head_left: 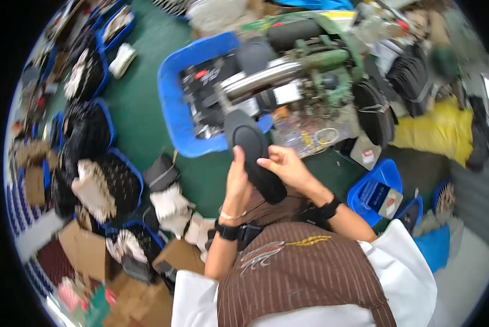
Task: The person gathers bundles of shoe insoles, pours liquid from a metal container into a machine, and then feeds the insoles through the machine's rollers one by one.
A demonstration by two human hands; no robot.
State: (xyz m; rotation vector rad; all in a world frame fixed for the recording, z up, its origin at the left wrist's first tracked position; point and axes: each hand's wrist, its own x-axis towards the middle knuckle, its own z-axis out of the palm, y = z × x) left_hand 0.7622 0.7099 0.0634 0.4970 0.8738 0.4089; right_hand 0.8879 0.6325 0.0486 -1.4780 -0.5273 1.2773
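Note:
A black insole [248, 143] with an oval raised pad is held up in front of my apron, its long axis slanting from upper left to lower right. My left hand [239, 182] grips its left edge, thumb lying up along the side. On the opposite edge, the thumb and fingers of my right hand [285, 166] pinch the insole; its fingertips are partly hidden. Just beyond the insole's far end stands a green machine [331, 60] with a shiny metal roller [263, 79]. The blue tub [173, 117] beside it holds dark insoles and packaged pieces.
Blue bins [135, 174] filled with dark pieces line the left, with white gloves [94, 188] on one. Cardboard boxes [83, 245] lie lower left. At right are bundled dark insoles [411, 79], a yellow sack [435, 128] and a small blue basket [389, 169].

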